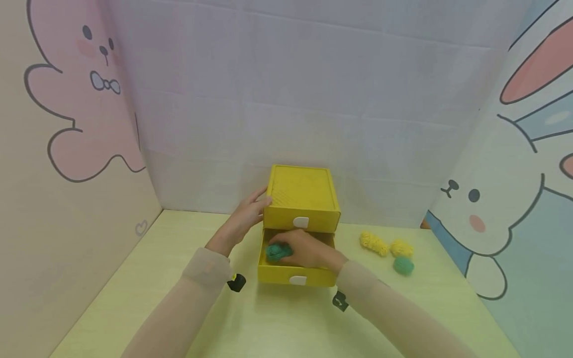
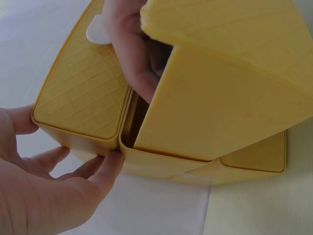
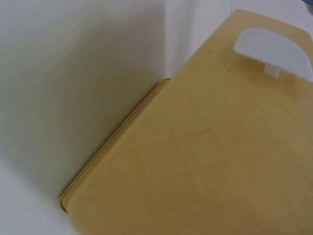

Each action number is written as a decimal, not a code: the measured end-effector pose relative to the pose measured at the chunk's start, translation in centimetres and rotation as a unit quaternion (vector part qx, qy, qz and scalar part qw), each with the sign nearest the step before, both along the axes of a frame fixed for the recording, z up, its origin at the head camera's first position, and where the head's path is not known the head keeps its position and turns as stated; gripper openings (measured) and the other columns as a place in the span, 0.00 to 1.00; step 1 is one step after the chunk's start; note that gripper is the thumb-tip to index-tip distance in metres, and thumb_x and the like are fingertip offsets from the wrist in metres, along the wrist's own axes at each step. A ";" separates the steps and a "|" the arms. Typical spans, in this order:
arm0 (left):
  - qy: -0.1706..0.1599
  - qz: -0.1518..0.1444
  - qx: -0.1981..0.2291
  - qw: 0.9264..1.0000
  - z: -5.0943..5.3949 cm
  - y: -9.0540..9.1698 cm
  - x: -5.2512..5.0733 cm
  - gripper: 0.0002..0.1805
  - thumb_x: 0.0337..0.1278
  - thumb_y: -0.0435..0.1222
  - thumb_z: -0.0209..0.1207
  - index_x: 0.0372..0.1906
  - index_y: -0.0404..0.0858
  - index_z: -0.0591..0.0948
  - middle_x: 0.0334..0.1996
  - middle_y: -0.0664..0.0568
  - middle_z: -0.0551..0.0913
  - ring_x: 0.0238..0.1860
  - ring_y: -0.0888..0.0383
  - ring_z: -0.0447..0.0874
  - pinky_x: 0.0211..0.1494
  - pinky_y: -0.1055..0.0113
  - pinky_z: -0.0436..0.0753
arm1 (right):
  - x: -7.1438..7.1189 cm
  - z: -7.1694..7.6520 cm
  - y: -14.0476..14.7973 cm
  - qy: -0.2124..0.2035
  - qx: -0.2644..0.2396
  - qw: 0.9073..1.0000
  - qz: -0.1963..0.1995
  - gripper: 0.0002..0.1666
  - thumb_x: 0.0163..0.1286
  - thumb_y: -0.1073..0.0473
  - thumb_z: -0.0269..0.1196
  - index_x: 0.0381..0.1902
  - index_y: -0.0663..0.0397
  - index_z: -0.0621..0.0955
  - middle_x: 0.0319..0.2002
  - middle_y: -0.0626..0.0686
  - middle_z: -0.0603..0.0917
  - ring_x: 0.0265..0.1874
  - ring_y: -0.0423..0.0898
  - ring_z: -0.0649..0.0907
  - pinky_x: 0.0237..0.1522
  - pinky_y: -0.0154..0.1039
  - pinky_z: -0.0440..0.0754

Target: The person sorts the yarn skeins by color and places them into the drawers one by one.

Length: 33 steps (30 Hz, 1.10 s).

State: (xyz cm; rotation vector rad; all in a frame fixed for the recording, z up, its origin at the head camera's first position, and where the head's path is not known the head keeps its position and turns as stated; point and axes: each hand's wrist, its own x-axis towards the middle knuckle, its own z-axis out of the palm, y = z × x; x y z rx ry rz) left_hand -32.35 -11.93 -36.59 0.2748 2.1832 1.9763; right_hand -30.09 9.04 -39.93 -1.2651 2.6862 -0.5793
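Fingers (image 1: 278,237) of the right hand (image 1: 306,248) are curled round a dark green yarn bundle (image 1: 275,252) in the head view, so yeah, they're gripping it. The yarn sits under those fingertips, inside the pulled-out drawer (image 1: 277,274) of a yellow mini drawer cabinet (image 1: 304,186), toward the drawer's left side. The left hand (image 1: 243,216) rests against the cabinet's left side, fingers loosely extended and not clutching anything. Only this view shows the spare yarn off to the right: two yellow bundles (image 1: 374,243) and a lighter green ball (image 1: 404,265) near one of them.

Left wrist cam gives you what the head view hides: a closed bottom drawer (image 2: 259,154), plus the left fingertips touching the cabinet's side near the top drawer (image 2: 80,93). The right fingers dip into the open drawer there, but its wall blocks the yarn, so from that angle I can't tell what they've got.

Right wrist cam is basically a close-up of a diamond-patterned drawer front and its white pull tab (image 3: 274,51); grip and yarn are out of sight.
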 end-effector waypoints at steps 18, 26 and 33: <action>0.002 -0.005 0.003 1.000 0.0 -0.1 0.0 0.35 0.84 0.48 0.51 0.87 0.54 0.55 0.85 0.50 0.55 0.81 0.43 0.63 0.83 0.45 0.65 | -0.3 0.3 0.9 -0.006 0.031 0.999 0.017 0.30 0.72 0.52 0.73 0.69 0.52 0.81 0.64 0.47 0.85 0.63 0.44 0.83 0.69 0.43 0.80; 0.001 -0.004 0.004 1.000 -0.1 0.0 -0.1 0.35 0.85 0.48 0.50 0.87 0.54 0.54 0.85 0.49 0.56 0.80 0.42 0.63 0.83 0.45 0.65 | 0.7 2.1 2.8 0.001 0.013 0.999 0.039 0.30 0.74 0.54 0.72 0.69 0.58 0.80 0.63 0.52 0.86 0.62 0.49 0.83 0.68 0.46 0.81; 0.002 -0.005 0.005 1.000 0.0 0.0 -0.1 0.35 0.85 0.48 0.51 0.87 0.55 0.55 0.85 0.50 0.57 0.81 0.44 0.63 0.83 0.45 0.65 | 1.9 3.7 5.2 0.002 -0.007 1.000 0.021 0.28 0.72 0.54 0.72 0.67 0.55 0.82 0.62 0.51 0.86 0.60 0.48 0.84 0.66 0.49 0.82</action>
